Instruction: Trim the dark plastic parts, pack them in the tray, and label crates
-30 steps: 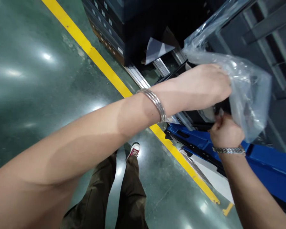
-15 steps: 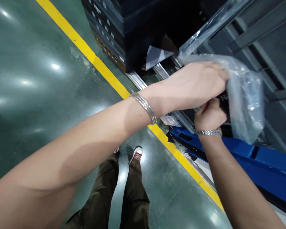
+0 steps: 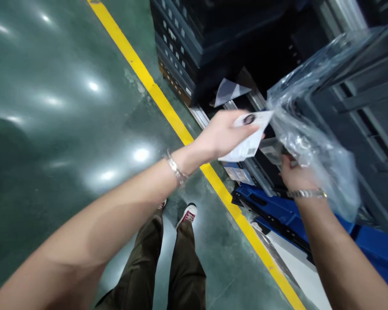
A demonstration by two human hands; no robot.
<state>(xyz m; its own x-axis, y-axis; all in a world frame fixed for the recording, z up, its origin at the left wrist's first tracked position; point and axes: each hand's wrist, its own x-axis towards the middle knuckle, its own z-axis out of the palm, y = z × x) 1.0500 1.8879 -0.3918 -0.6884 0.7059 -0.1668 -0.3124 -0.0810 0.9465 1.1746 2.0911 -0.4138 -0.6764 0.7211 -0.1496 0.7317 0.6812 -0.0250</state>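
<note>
My left hand [image 3: 228, 133] is closed around a small stack of white printed cards [image 3: 257, 137]. A dark round mark shows near the cards' upper end and a small square code near the lower edge. Clear crinkled plastic film [image 3: 323, 159] hangs just right of the cards, over the side of a stack of dark grey crates [image 3: 336, 116]. At the film's lower part is my right hand [image 3: 299, 174], its thumb and fingers bent on the plastic. Some of its fingers are hidden by the film.
More dark stacked crates [image 3: 177, 43] stand at the top, on a brown base. A curled white sheet [image 3: 229, 91] lies between the stacks near metal rails. Blue plastic [image 3: 278, 211] runs below the crates. A yellow floor line [image 3: 168, 114] crosses the green floor.
My left hand has drawn back left from the plastic film, and white cards now show in it. My right hand has shifted slightly right and down. The view has swung somewhat.
</note>
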